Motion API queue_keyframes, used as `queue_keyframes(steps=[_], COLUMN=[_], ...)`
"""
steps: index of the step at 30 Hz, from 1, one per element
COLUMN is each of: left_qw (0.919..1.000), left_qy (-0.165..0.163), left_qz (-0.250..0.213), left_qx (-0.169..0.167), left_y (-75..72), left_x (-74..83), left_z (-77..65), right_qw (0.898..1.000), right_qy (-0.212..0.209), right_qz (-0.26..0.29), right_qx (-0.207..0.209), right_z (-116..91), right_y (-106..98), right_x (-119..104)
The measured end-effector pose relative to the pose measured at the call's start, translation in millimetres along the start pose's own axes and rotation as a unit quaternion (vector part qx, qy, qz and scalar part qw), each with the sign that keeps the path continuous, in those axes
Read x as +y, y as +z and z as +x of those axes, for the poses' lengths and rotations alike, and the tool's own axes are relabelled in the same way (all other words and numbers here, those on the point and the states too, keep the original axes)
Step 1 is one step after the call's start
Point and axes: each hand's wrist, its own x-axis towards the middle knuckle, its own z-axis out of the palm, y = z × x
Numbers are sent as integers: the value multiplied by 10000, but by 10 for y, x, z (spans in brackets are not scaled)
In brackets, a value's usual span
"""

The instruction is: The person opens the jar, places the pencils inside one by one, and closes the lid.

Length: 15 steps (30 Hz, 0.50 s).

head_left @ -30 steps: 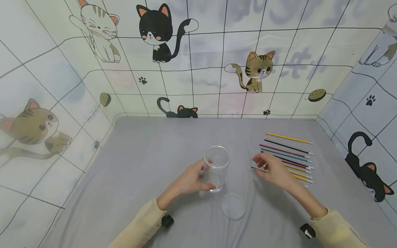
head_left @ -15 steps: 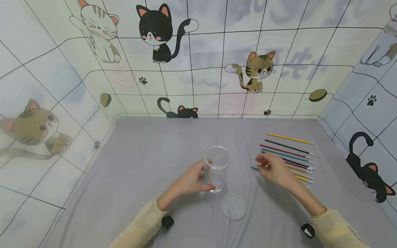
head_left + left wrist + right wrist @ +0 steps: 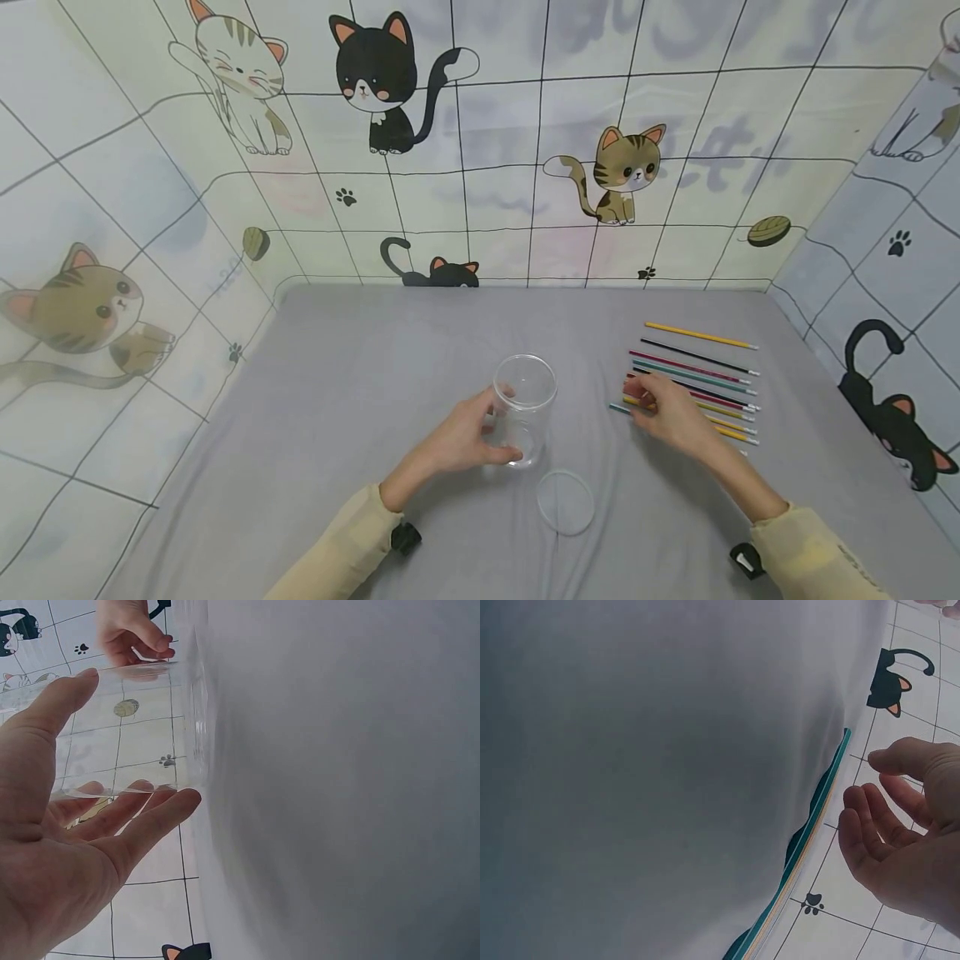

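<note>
My left hand (image 3: 465,437) grips the side of a clear, open-topped jar (image 3: 525,404) standing upright on the grey cloth. In the left wrist view, the thumb lies on one side of the jar (image 3: 142,727) and the fingers on the other. Just in front rests a clear round lid or disc (image 3: 565,502). My right hand (image 3: 671,417) is over the near end of a row of pencils, hiding parts of several. In the right wrist view, its loosely bent fingers (image 3: 866,832) hold nothing, apart from the teal pencil (image 3: 820,806) lying beyond them.
Several pencils lie side by side at the right, including a yellow pencil (image 3: 701,335) at the back and a black pencil (image 3: 697,356) before it. Grey cloth (image 3: 360,358) covers the table. Cat-patterned sheets (image 3: 495,200) hang at the back and both sides.
My right hand has drawn slightly rightward over the pencils, uncovering more of the teal and yellow pencils' left ends. The left hand and jar have stayed in place.
</note>
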Motion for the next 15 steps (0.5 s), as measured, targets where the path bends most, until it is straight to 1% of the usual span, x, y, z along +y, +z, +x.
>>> queue_keyframes(steps=[5, 15], left_qw=[10000, 10000], left_qy=[-14, 2], left_qz=[41, -1], left_qx=[-16, -35], left_y=[0, 7], left_x=[4, -12], left_z=[4, 9], right_qw=[9999, 9999], right_qy=[20, 77], right_qz=[-107, -93], right_qx=[-20, -35], right_z=[-6, -4], right_y=[10, 14], right_x=[38, 53])
